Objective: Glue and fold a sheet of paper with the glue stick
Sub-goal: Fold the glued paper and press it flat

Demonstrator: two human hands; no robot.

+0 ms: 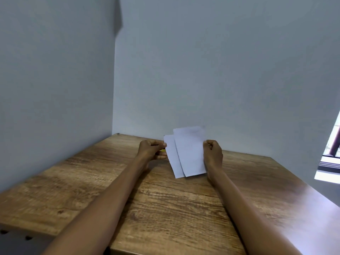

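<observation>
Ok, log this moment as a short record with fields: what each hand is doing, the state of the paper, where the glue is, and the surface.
left hand: left hand pinches the left edge of the paper
right hand: right hand pinches the right edge
paper: white paper held up above the table, two offset layers showing, the front one overlapping the back one
glue stick: only a small yellow bit shows by the left fingers; cannot tell if it is the glue stick
surface: wooden table in a wall corner
</observation>
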